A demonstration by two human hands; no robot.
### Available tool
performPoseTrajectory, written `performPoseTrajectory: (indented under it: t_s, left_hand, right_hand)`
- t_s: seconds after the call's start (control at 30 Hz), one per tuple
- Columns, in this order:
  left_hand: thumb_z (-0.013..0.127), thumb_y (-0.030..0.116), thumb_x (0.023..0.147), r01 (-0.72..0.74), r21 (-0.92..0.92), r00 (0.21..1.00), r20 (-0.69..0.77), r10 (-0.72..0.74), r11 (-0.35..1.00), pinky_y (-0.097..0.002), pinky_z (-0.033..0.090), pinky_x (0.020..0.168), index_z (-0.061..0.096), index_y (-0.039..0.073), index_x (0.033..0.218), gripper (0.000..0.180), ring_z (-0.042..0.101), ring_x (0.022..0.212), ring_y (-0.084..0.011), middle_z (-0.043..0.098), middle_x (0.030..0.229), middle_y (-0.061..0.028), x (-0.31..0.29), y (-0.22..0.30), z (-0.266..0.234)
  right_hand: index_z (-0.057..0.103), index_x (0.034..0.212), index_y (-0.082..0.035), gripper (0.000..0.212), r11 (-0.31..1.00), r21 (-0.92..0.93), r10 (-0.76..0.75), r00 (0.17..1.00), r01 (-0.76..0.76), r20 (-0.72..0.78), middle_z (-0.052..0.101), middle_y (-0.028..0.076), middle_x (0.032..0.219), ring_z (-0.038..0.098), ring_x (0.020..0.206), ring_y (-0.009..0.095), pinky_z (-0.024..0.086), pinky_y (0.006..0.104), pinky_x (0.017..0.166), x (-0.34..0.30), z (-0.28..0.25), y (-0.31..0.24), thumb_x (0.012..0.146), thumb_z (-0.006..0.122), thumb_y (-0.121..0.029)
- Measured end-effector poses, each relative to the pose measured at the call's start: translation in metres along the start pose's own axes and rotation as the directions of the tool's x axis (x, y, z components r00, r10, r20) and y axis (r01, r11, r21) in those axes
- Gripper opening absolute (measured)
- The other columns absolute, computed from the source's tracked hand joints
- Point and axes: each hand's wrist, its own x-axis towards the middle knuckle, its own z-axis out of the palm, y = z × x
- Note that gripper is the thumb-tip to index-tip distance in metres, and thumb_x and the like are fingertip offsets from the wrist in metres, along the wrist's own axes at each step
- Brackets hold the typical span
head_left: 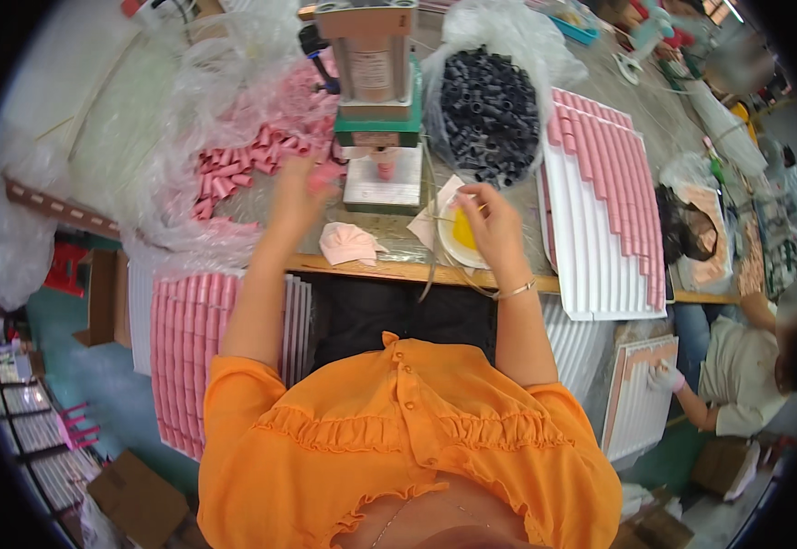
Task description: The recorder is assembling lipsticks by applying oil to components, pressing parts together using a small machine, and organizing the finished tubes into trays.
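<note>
My left hand (298, 203), smeared by motion, is beside a loose heap of pink tubes (225, 178), left of the press. Whether it holds anything cannot be made out. My right hand (497, 227) is over a white dish (458, 252) with something yellow (464, 226) in it. Its thumb and fingertips are drawn together; what is between them, if anything, is too small to name. Between my hands stands a bench press (378, 123) with a green block. On its metal base (366, 190), a short pink piece (386, 169) sits upright beneath the press head.
A crumpled pale cloth (348, 243) lies by the table's front edge. Black tubes (490, 110) fill a clear bag behind my right hand. At right, a white ribbed tray (591, 247) holds rows of pink tubes; another filled tray (193, 348) is lower left. A co-worker (742, 375) sits at far right.
</note>
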Motion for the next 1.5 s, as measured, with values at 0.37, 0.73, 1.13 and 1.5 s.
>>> performPoseTrajectory:
  t_s: [0.37, 0.73, 1.13, 1.5]
  left_hand:
    - [0.061, 0.007, 0.081, -0.114, 0.398, 0.971, 0.238, 0.017, 0.91, -0.0481, 0.044, 0.072, 0.051, 0.005, 0.103, 0.024, 0.058, 0.091, -0.0393, 0.061, 0.092, -0.0193, 0.05, -0.101, 0.001]
    - [0.07, -0.003, 0.082, 0.553, -0.557, 0.817, 0.507, -0.274, 0.619, -0.0251, 0.051, 0.069, 0.043, 0.009, 0.102, 0.034, 0.062, 0.082, -0.0105, 0.066, 0.096, -0.0066, 0.015, 0.04, -0.042]
    - [0.071, -0.005, 0.08, 0.463, -0.771, 0.881, 0.453, -0.134, 0.437, -0.038, 0.051, 0.094, 0.04, 0.008, 0.102, 0.04, 0.06, 0.104, -0.0193, 0.059, 0.113, -0.0128, -0.043, 0.114, 0.048]
    - [0.059, 0.005, 0.093, 0.466, -0.546, 0.498, 0.812, -0.304, -0.696, -0.0573, 0.041, 0.105, 0.058, 0.008, 0.1, 0.007, 0.061, 0.113, -0.0214, 0.065, 0.107, -0.0086, -0.027, 0.166, 0.092]
  right_hand:
    - [0.067, 0.086, -0.009, 0.018, 0.74, -0.646, 0.166, 0.982, -0.186, -0.093, 0.071, 0.01, 0.085, 0.067, 0.08, 0.03, 0.05, 0.0403, 0.07, 0.075, -0.036, 0.076, 0.077, 0.074, -0.023]
    - [0.067, 0.096, -0.016, 0.015, 0.572, -0.818, 0.166, 0.985, -0.063, 0.04, 0.072, 0.008, 0.086, 0.069, 0.084, 0.028, 0.045, 0.0427, 0.073, 0.071, -0.037, 0.078, 0.081, 0.068, -0.021]
    - [0.074, 0.08, -0.014, 0.005, 0.775, -0.589, -0.355, 0.929, 0.229, -0.105, 0.065, 0.0, 0.092, 0.06, 0.09, 0.021, 0.039, 0.0387, 0.079, -0.013, -0.041, 0.043, 0.074, 0.074, -0.015]
    - [0.071, 0.085, -0.014, 0.014, 0.946, -0.155, -0.323, 0.88, 0.286, -0.349, 0.062, 0.005, 0.105, 0.054, 0.101, 0.025, 0.036, 0.0429, 0.084, -0.043, -0.038, 0.018, 0.072, 0.075, -0.011]
